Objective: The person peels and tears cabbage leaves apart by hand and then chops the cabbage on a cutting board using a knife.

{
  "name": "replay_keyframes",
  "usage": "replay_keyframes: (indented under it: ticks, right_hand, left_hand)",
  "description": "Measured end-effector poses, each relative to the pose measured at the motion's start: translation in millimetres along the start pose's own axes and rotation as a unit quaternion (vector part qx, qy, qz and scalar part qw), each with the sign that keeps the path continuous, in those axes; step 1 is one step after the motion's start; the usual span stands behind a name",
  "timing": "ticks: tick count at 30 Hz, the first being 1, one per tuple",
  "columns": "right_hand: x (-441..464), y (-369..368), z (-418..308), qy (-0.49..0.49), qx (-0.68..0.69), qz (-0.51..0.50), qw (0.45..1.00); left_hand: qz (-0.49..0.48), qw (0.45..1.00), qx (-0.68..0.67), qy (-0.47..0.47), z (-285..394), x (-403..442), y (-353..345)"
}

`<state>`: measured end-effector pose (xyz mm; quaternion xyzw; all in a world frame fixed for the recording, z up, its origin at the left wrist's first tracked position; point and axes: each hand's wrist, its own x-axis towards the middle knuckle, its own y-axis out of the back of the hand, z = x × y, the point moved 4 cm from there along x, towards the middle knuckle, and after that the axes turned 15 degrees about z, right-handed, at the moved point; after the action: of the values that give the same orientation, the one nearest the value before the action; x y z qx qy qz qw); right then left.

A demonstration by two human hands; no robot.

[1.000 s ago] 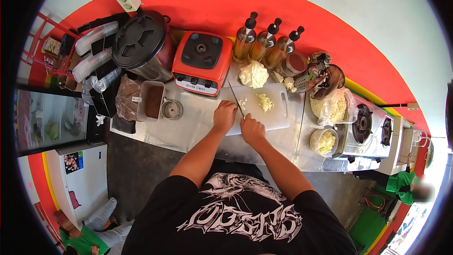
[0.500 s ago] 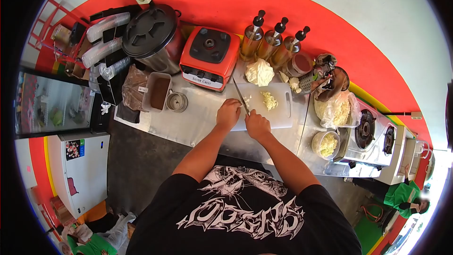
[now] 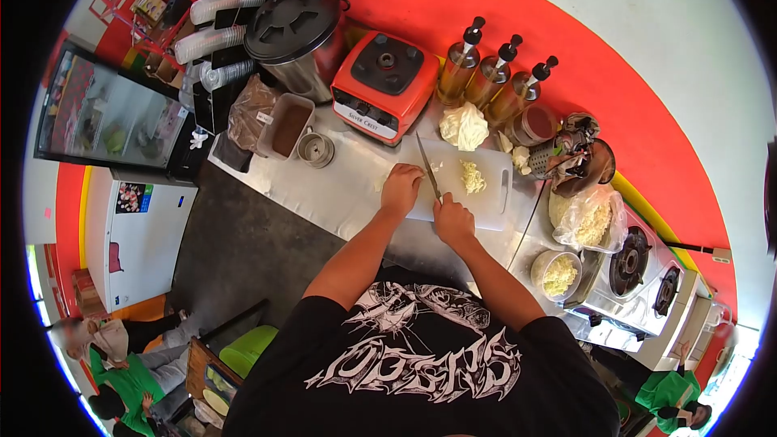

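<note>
My right hand [image 3: 453, 220] grips the handle of a long kitchen knife [image 3: 429, 165], its blade pointing away from me over the left part of a white cutting board [image 3: 490, 212]. My left hand [image 3: 402, 188] is at the board's left edge, just left of the blade, with fingers curled together; whatever they hold is hidden. A few pale bits lie right of the blade. Farther right on the board sits a small heap of pale yellow chopped vegetable [image 3: 473, 177]. Behind the board rests a large cream-white crumpled-looking lump [image 3: 463, 126], its kind unclear.
A red blender base [image 3: 384, 85], oil bottles [image 3: 490, 81] and a lidded steel pot [image 3: 295, 40] line the wall. Rightward are a bowl of chopped pieces [image 3: 557, 275], a plastic bag of shreds [image 3: 591, 222] and a gas stove [image 3: 627, 263]. People in green stand in the background.
The view has turned and shifted, so the counter appears tilted. My left hand has drawn slightly away from the knife blade. The knife stays in my right hand.
</note>
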<state>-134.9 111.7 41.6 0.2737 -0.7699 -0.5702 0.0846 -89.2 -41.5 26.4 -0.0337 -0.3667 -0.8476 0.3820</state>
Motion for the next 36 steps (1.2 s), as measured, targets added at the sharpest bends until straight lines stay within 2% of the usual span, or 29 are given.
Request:
replay_keyframes:
  ticks: [4,10,12,21,24,27,32,36]
  right_hand:
    - [-3.6,2.8,0.7,0.026,0.017,-0.01,0.999]
    - [-10.1,-8.6,2.8,0.032,0.013,0.009,0.999]
    - [-10.3,-9.9,4.6,0.029,0.033,0.02,0.999]
    - [-17.2,-5.4,1.8,0.052,0.013,0.025,0.998]
    - [-11.9,-2.9,-7.5,0.046,0.008,0.015,0.999]
    - [-1.2,1.5,-11.9,0.041,0.016,0.004,0.999]
    - [-9.6,12.4,-10.5,0.056,0.029,-0.002,0.998]
    - [-14.4,2.2,-11.7,0.017,0.018,-0.019,1.0]
  left_hand:
    - [0.031,0.999,-0.02,-0.003,0.6,-4.4,0.2]
    - [-0.001,1.0,0.021,0.003,8.3,-3.8,1.0]
    - [0.052,0.996,-0.017,0.068,13.0,-4.1,6.1]
    - [0.02,0.995,0.015,0.095,2.1,-9.9,-2.5]
    - [0.055,0.997,0.029,0.053,4.7,-10.6,-2.6]
    - [0.041,0.997,0.068,-0.001,2.6,-8.4,-4.7]
    - [0.039,0.997,0.059,0.031,-1.6,-8.5,-5.8]
    - [0.055,0.995,0.06,0.057,-2.9,-10.2,-5.7]
